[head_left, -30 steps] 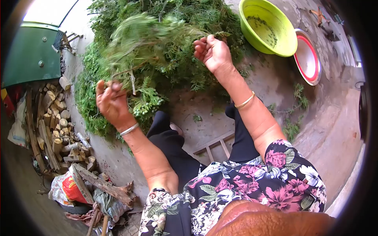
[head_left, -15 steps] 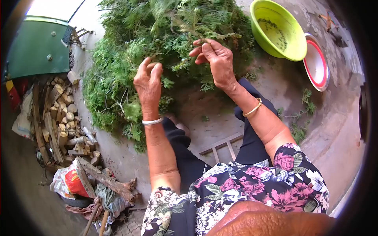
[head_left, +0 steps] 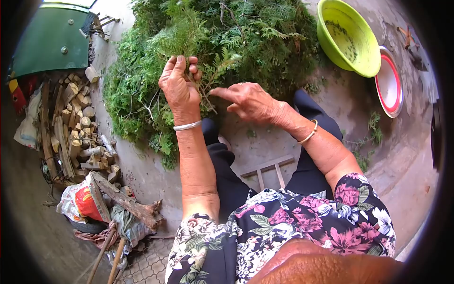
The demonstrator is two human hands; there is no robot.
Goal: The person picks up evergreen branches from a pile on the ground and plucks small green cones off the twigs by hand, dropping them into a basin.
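Left hand (head_left: 181, 90) grips a sprig (head_left: 182, 41), leaves up before the branch pile (head_left: 269, 52), perhaps so its stalks (head_left: 206, 98) stay reachable; right hand (head_left: 257, 102) extends one finger beside them, grip unclear.

The heap of evergreen branches (head_left: 265, 52) is dense, green and tangled, its foliage feathery and flattened, with thin bare twigs showing here and there. Over the heap's near side, left of its middle, a lighter green sprig (head_left: 182, 40) is held, its soft fan of leaves spread away across the heap, slightly blurred.
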